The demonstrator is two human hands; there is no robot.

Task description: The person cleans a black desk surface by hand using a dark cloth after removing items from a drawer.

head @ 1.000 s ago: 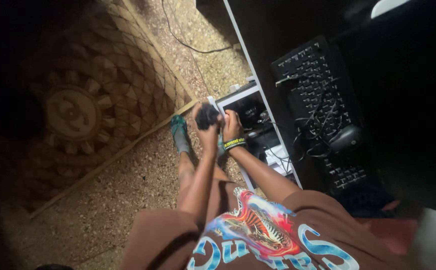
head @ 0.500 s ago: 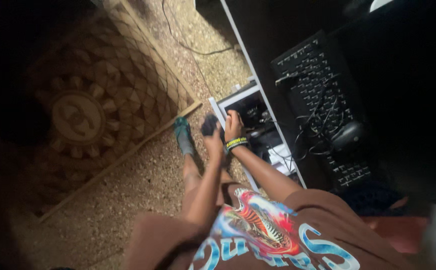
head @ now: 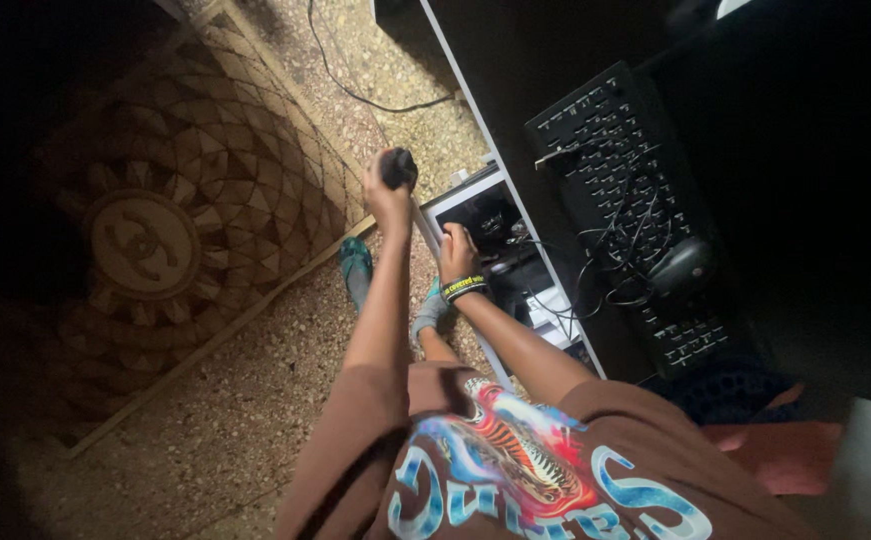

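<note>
Small dark rounded object, too dim to identify, gripped in fingers of left hand, raised over speckled floor just left of desk's white edge. Open floor to the left as far as patterned rug and its pale border; black cable trailing above. Right hand, banded at the wrist, resting on open computer case under the desk, fingers curled against its edge, grip unclear. Black keyboard and mouse amid tangled wires on dark desktop. Left arm stretched straight, right bent at elbow.
</note>
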